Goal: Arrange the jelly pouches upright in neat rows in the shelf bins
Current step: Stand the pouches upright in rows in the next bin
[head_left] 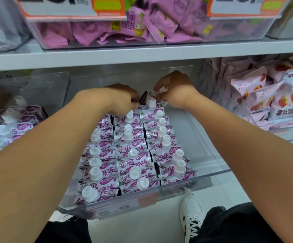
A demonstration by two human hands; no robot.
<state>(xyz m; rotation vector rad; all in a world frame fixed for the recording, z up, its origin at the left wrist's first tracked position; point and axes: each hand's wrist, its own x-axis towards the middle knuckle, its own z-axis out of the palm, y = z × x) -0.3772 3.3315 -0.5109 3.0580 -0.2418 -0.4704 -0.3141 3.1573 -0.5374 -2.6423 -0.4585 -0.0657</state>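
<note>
A clear plastic shelf bin [208, 174] holds purple-and-white jelly pouches [133, 151] with white screw caps, standing upright in three rows from front to back. At the far end of the rows, my left hand [123, 99] rests curled on the back pouches of the left and middle rows. My right hand [175, 90] pinches the top of a jelly pouch [151, 99] at the back of the right row. The right side of the bin floor is bare.
A neighbouring bin [7, 127] at left holds more purple jelly pouches lying loose. To the right, a bin [271, 106] of pink peach-print snack bags. Overhead, a shelf edge [142, 57] carries bins of pink wrapped sweets. My white shoe [191, 216] is below.
</note>
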